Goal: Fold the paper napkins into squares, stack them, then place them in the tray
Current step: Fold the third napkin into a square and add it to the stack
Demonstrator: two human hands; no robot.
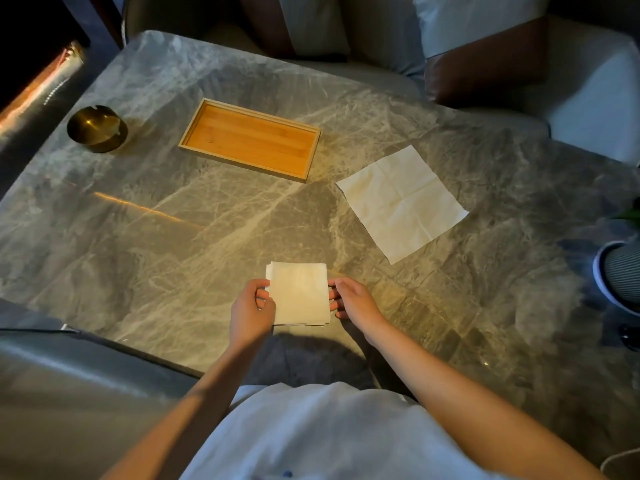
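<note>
A folded white napkin square [299,294], with layered edges showing at its bottom, lies on the grey marble table near the front edge. My left hand [251,311] pinches its left edge with curled fingers. At the square's right edge, my right hand [351,299] has its curled fingertips against the paper. An unfolded napkin [401,202] lies flat to the back right, with crease lines showing. The wooden tray [188,131] sits further back at centre left, with nothing in it.
A brass ashtray [97,128] stands at the back left of the table [138,237]. A ribbed white pot [620,275] is at the right edge. Cushioned seats line the far side, and a sofa arm is at the near left.
</note>
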